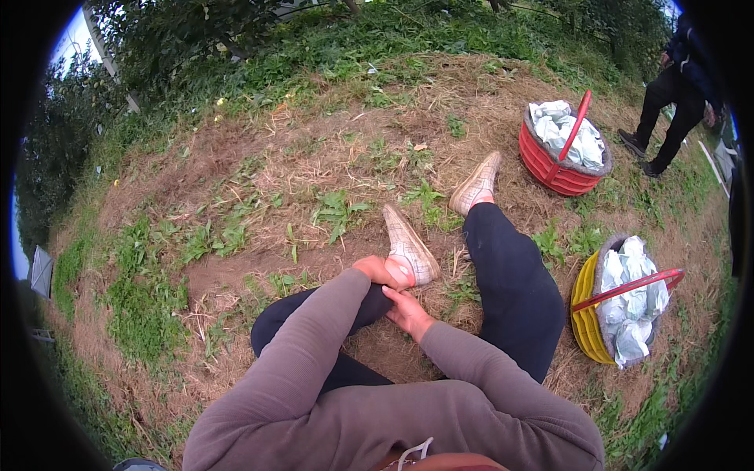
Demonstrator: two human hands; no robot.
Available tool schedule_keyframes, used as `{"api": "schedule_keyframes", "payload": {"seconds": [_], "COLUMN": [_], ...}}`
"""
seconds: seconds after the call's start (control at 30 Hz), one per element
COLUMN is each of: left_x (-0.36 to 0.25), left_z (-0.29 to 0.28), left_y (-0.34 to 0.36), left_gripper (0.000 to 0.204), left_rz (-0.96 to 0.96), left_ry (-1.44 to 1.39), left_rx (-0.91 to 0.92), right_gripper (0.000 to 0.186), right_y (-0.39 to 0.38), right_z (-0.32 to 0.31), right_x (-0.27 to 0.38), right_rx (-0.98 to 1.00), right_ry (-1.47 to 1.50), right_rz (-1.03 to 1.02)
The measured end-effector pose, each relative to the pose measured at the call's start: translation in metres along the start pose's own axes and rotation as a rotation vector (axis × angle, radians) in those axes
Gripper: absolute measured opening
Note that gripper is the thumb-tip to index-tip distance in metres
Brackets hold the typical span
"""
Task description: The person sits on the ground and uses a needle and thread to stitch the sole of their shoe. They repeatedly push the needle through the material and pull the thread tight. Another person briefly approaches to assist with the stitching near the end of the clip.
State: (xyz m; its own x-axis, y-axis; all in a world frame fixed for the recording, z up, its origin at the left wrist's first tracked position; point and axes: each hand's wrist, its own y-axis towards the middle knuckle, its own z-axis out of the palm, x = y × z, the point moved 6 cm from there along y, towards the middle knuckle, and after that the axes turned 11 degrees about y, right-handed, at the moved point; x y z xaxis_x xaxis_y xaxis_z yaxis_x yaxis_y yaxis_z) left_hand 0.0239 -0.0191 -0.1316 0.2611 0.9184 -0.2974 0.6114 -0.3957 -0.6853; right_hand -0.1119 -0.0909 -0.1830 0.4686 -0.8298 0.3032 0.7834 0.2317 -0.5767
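Observation:
I sit on dry grass with my left leg bent inward and its pale checked shoe (410,240) near the middle. My left hand (375,271) is closed over that leg's ankle, at the top of the shoe. My right hand (407,311) lies just below it, fingers curled on the same lower leg by the dark trouser cuff (369,306); some fingertips are hidden. My right leg (510,290) stretches forward, with its checked shoe (475,180) on the grass.
A red basket (550,169) and a yellow basket (589,322) stand at my right, both filled with pale crumpled bundles. Another person (664,102) in dark clothes stands beyond the red basket. Green plants and trees (196,39) edge the grassy slope; a white pole (110,63) rises at upper left.

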Motion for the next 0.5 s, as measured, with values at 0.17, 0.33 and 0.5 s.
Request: {"api": "schedule_keyframes", "payload": {"seconds": [0.17,0.33,0.5], "left_x": [-0.002,0.002,0.003], "left_z": [-0.002,0.000,-0.004], "left_y": [-0.006,0.004,-0.001], "left_gripper": [0.096,0.093,0.090], "left_rz": [-0.044,-0.026,-0.044], "left_ry": [0.021,0.024,-0.021], "left_rx": [-0.019,-0.035,-0.089], "right_gripper": [0.045,0.056,0.060], "right_y": [0.005,-0.001,-0.013], "right_z": [0.001,0.005,0.014], "right_x": [-0.003,-0.003,0.001], "right_rx": [0.011,0.057,0.061], "right_ry": [0.061,0.084,0.087], "right_rz": [-0.006,-0.041,-0.058]}}
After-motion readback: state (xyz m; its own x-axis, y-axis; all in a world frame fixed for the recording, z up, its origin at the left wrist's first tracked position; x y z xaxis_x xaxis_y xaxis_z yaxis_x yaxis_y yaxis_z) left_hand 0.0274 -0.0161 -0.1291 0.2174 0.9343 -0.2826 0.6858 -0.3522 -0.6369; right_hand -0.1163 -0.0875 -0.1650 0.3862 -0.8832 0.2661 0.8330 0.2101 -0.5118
